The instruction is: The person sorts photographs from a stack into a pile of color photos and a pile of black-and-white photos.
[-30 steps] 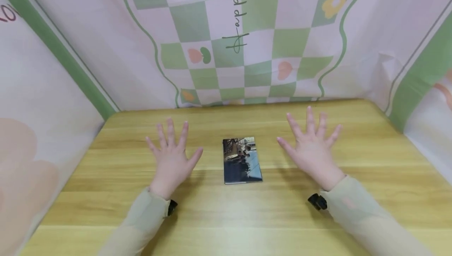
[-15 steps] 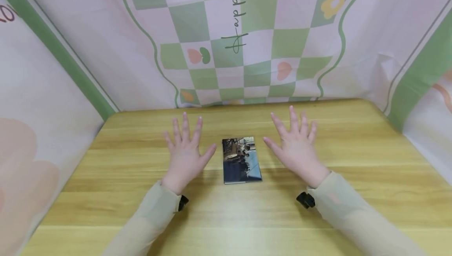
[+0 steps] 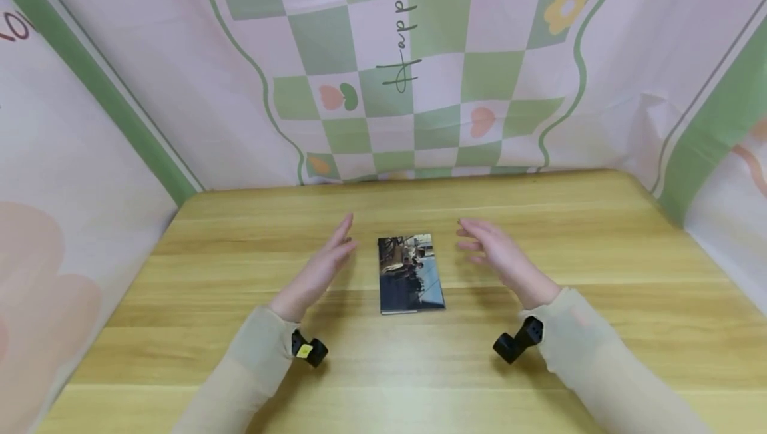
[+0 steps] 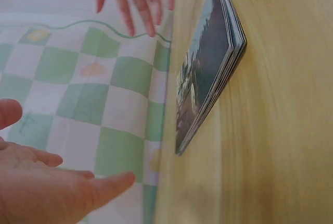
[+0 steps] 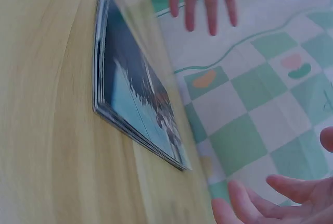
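Observation:
A thin picture booklet or stack of photo cards (image 3: pixel 411 273) lies flat on the wooden table; which of the two I cannot tell. Its top bears a dark and light-blue picture, and several layers show along its edges in both wrist views. My left hand (image 3: pixel 317 271) hovers to its left, palm turned inward, fingers fairly straight. On the other side my right hand (image 3: pixel 502 257) faces it with relaxed fingers. Neither hand touches the picture stack (image 4: pixel 208 67). In the right wrist view the left hand's fingers (image 5: pixel 209 0) hang at the top.
The wooden table (image 3: pixel 413 381) reaches back to a cloth (image 3: pixel 440 81) with green and white checks and the word "Happy". More printed cloth hangs at both sides. A small black camera sits at each wrist, the left one (image 3: pixel 310 349) with a yellow sticker.
Both hands came inward toward the picture stack, then turned from palms down with spread fingers to palms facing each other. The stack has stayed in place.

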`<state>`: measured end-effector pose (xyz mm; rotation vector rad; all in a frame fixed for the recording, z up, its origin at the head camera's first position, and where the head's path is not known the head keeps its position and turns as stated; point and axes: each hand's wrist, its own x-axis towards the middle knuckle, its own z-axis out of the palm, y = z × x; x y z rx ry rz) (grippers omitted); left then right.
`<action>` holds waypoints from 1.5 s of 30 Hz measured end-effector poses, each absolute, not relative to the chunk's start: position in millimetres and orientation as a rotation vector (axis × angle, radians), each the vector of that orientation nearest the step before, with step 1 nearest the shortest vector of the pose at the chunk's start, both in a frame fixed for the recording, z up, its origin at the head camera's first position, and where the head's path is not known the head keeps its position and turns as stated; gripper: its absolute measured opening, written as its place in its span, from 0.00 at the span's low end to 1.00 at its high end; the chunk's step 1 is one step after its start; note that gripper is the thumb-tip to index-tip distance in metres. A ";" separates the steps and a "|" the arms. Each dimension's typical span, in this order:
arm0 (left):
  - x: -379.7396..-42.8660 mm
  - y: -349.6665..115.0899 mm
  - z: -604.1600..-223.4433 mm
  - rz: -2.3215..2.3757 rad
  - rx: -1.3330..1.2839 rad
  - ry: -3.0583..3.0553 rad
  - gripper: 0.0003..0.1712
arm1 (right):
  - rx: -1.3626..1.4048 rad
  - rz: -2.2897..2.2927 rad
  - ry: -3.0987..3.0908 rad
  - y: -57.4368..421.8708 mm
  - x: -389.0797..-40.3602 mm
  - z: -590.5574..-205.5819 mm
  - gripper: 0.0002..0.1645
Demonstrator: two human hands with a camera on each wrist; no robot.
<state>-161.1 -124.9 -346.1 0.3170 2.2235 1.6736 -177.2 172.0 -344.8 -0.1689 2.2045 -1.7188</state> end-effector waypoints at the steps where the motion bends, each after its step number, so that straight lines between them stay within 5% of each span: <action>1: -161.3 -125.3 -346.9 1.738 0.306 2.148 0.36 | -0.175 -1.741 2.150 172.9 -177.6 -347.3 0.40; 8: -165.4 -127.1 -358.1 2.019 0.294 1.707 0.32 | -0.212 -1.840 1.852 177.5 -182.4 -365.1 0.49; 45: -167.5 -118.5 -381.9 2.080 0.097 1.378 0.34 | -0.210 -1.787 1.770 167.2 -184.1 -380.4 0.39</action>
